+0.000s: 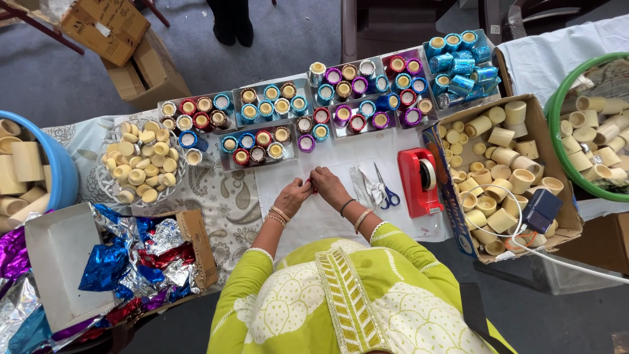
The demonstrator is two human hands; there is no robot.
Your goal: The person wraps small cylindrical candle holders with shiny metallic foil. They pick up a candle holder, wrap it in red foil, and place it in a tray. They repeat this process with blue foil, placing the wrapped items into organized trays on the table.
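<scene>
My left hand point(292, 195) and my right hand point(327, 184) meet over the white sheet point(341, 157) on the table. Together they pinch a small red foil-covered piece point(309, 187) that is mostly hidden between the fingers. Bangles circle both wrists. Just beyond the hands stand trays of foil-wrapped cups point(255, 147) in red, blue, purple and gold.
Blue-handled scissors point(385, 190) and a red tape dispenser point(419, 180) lie to the right. A cardboard box of plain cream cups point(501, 174) sits further right, beside a green tub point(563, 144). A bowl of cream lids point(141, 164), a blue tub point(62, 174) and a box of foil sheets point(131, 262) are left.
</scene>
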